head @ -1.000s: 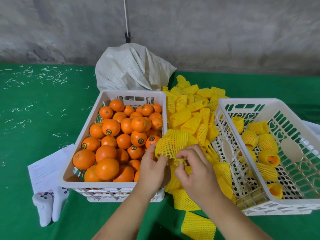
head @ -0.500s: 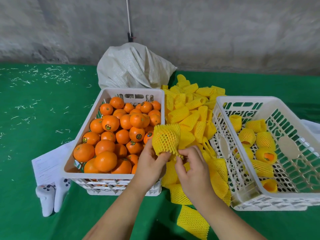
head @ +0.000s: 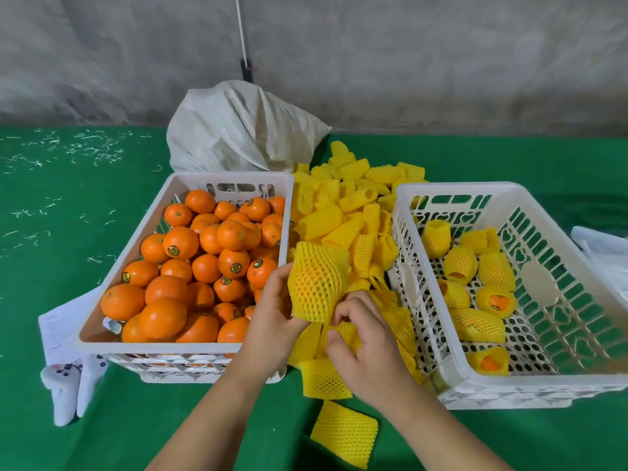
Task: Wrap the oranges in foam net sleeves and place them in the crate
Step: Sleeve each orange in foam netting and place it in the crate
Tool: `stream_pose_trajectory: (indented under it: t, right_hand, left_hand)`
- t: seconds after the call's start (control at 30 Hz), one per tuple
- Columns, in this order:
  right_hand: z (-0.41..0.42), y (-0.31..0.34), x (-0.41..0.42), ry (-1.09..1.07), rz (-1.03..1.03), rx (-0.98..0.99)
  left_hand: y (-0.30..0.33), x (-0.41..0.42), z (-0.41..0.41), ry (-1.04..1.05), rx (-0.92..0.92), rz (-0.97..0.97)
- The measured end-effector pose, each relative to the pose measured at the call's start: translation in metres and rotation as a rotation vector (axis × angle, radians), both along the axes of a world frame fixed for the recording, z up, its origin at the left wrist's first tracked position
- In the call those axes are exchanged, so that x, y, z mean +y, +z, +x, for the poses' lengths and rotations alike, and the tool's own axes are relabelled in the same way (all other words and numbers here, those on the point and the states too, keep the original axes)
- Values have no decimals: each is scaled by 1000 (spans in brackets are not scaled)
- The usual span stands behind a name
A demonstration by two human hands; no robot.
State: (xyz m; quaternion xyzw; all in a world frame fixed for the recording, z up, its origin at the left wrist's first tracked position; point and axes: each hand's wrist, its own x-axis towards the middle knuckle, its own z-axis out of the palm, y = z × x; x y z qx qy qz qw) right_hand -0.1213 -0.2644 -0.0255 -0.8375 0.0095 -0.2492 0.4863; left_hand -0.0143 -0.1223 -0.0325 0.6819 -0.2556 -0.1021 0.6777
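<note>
My left hand [head: 272, 321] grips a yellow foam net sleeve [head: 317, 282] with an orange showing through its mesh, held between the two crates. My right hand [head: 365, 341] pinches the sleeve's lower edge, thumb and fingers closed on it. The left white crate [head: 112, 283] is piled with bare oranges [head: 180, 243]. The right white crate [head: 421, 300] holds several sleeved oranges [head: 475, 324]. A heap of loose yellow sleeves [head: 343, 212] lies between the crates.
A white woven sack [head: 238, 130] sits behind the left crate. A paper sheet [head: 61, 328] and a white controller [head: 68, 392] lie at the left crate's near corner. One sleeve [head: 343, 433] lies alone on the green cloth [head: 68, 215]. A grey wall stands behind.
The sleeve has slid further over the orange and now bulges round. My right hand has shifted to its lower edge. The camera view has dropped slightly.
</note>
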Motion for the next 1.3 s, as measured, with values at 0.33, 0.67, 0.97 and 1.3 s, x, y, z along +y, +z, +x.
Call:
stream_pose_trajectory:
  t: [0.33,0.67,0.97,1.3]
  right_hand:
    - [19,15,-55,-222,676,250]
    - [35,-21,-146,-462,-204,613]
    - [87,-41,-60,212,-614,829]
    - [74,-43,-56,-92,17,507]
  left_hand:
    - [-6,-22,-6,-60,-378,340]
    - [-43,25,74,42,-89,1167]
    - [-41,12,78,235,-203,1185]
    - [-45,20,79,330,-214,1071]
